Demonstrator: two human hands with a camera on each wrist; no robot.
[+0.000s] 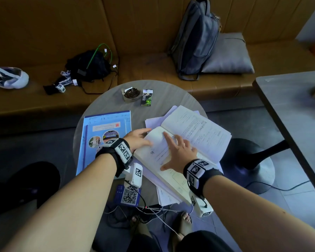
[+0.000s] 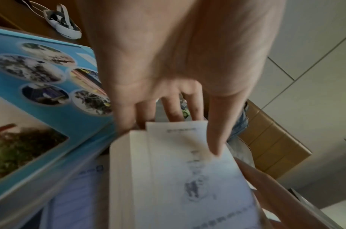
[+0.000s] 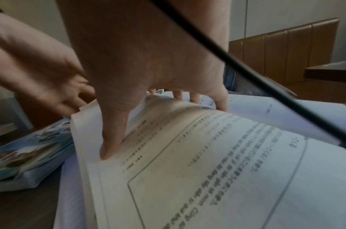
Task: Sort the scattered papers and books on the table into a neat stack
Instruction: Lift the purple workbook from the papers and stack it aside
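An open white book [image 1: 198, 131] lies on loose papers [image 1: 154, 121] at the right of the round table [image 1: 164, 99]. My right hand [image 1: 173, 148] presses flat on its left page with the fingers spread; the thumb [image 3: 111, 139] pushes the page down. My left hand [image 1: 145, 137] holds the left page block at its outer edge, thumb [image 2: 217, 139] on top and fingers [image 2: 172, 110] past the edge. A blue picture-covered book [image 1: 105, 135] lies flat to the left, partly under my left wrist. More sheets [image 1: 167, 197] stick out under the open book near me.
An ashtray [image 1: 131, 94] and a small green-black box [image 1: 147, 97] stand at the table's far side. A blue QR card [image 1: 128, 195] lies at the near edge, with wires hanging below. A backpack [image 1: 195, 39], cushion [image 1: 229, 55] and black bag [image 1: 89, 68] sit on the sofa. Another table [image 1: 298, 115] stands right.
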